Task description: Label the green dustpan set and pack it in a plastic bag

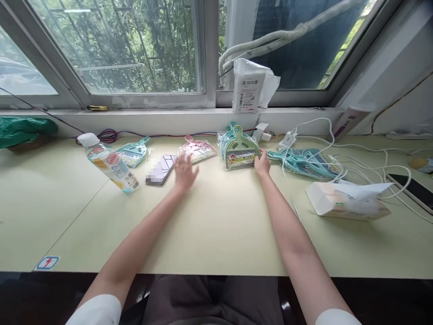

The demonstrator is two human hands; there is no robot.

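Observation:
My right hand grips the right edge of a green dustpan-and-brush set, which leans upright against other wrapped sets near the sill. My left hand is over the table with its fingers spread and nothing in it. Just behind those fingers lies a pink dustpan set in clear wrap, and a phone is to their left. A teal set rests further left. More teal sets lie in a pile to the right of my right hand.
On the pale table, a bottle stands at the left. A tissue box, white cables and a dark tablet-like device are at the right. A white package leans against the window.

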